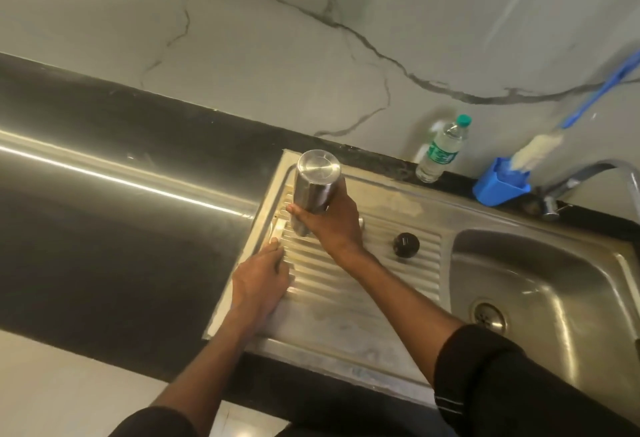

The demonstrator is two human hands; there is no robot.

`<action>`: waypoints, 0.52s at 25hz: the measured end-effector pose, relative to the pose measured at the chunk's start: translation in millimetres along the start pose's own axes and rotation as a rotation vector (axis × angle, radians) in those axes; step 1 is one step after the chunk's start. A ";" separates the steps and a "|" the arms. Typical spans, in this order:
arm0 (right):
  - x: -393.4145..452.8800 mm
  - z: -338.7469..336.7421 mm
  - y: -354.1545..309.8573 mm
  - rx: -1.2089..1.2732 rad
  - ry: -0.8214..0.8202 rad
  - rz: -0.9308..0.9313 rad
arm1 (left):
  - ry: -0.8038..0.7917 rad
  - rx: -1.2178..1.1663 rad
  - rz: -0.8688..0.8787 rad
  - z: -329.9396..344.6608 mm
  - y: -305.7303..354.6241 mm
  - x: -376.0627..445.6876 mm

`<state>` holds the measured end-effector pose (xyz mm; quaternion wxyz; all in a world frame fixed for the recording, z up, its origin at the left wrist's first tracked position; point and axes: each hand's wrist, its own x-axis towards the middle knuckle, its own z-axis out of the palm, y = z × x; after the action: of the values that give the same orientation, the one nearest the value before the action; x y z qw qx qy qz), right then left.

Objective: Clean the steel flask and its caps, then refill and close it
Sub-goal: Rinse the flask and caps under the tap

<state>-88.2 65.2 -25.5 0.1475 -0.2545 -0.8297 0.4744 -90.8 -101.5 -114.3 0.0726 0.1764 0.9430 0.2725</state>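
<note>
The steel flask [314, 183] stands upside down on the ribbed drainboard [346, 298], its flat base facing up. My right hand [332, 225] is wrapped around its lower part. My left hand [260, 280] rests flat on the drainboard's left edge, fingers together, holding nothing. A black round cap [406, 244] lies on the drainboard to the right of the flask. A small steel piece [361, 222] shows just behind my right hand, mostly hidden.
The sink basin [540, 298] with its drain lies to the right, under a curved tap [588, 177]. A blue holder [498, 183] with a bottle brush [540, 149] and a plastic water bottle [441, 149] stand at the back wall. Black counter stretches left.
</note>
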 end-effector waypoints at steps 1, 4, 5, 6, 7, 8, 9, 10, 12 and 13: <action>1.9 6.2 0.4 -0.020 -0.011 0.003 | -0.005 0.028 -0.010 -1.2 -0.5 3.0; 1.3 19.6 2.9 -0.048 -0.034 -0.002 | 0.027 0.094 0.034 1.0 -6.5 5.4; 0.4 20.7 3.4 -0.045 -0.038 -0.012 | 0.044 0.097 0.064 6.7 -11.0 5.0; 0.4 22.0 3.9 -0.039 -0.044 -0.019 | 0.058 0.094 0.090 12.4 -16.0 4.7; 0.3 22.2 4.7 -0.032 -0.052 -0.027 | 0.065 0.086 0.103 16.7 -20.0 4.6; -0.2 22.0 5.3 -0.028 -0.057 -0.031 | 0.064 0.080 0.107 19.8 -23.0 4.4; -1.0 21.5 5.9 -0.024 -0.061 -0.031 | 0.069 0.082 0.107 21.1 -23.7 4.4; -1.5 21.3 6.4 -0.024 -0.065 -0.029 | 0.075 0.092 0.110 21.9 -23.7 4.6; -1.8 22.6 9.8 -0.028 -0.090 -0.024 | 0.069 0.106 0.104 22.5 -22.4 4.7; -2.1 23.3 11.7 -0.030 -0.104 -0.020 | 0.061 0.105 0.091 22.1 -21.2 4.8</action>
<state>-94.5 52.4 -47.4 0.1050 -0.2236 -0.8459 0.4728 -96.4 -105.6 -144.5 0.0220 0.2145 0.9488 0.2310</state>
